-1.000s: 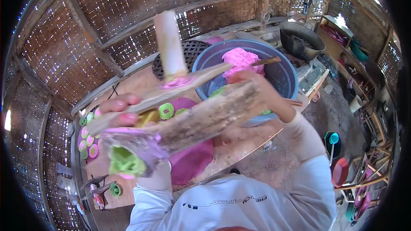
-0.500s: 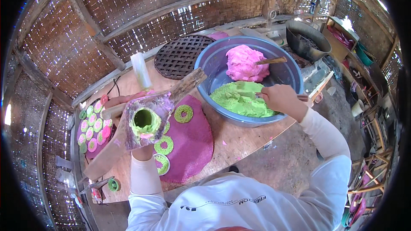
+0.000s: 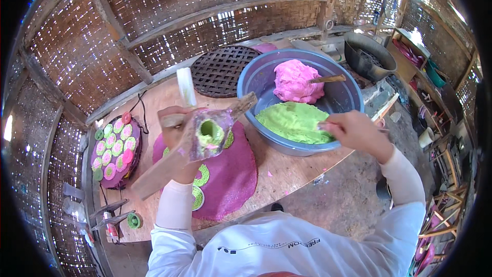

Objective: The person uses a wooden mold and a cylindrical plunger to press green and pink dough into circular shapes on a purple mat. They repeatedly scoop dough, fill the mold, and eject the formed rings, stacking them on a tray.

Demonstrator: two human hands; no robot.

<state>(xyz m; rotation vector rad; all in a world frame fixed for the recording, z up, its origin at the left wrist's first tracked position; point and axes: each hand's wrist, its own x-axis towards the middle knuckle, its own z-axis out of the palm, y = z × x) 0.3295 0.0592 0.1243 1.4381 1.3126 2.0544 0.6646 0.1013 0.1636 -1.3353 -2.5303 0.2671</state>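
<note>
My left hand is closed around a wooden hand press with a long board and a block-like end. The press's round opening faces up, its rim smeared with green and some pink dough. At the near right edge of a blue-grey basin, my right hand grips a spatula, mostly hidden by the fingers. Beside its tip lies a mound of green dough. Behind that sits a pink dough lump with a wooden stick stuck in it.
Green lacy rings lie on a purple mat below the press. A round tray at left bears several pink-and-green rings. A dark woven rack stands behind, near a clear cylinder. A blackened pan is at far right.
The press has moved right in my left hand, uncovering more of the left tray. My right hand has shifted right and down, drawing the spatula toward the basin's rim; the green dough now looks smoother.
</note>
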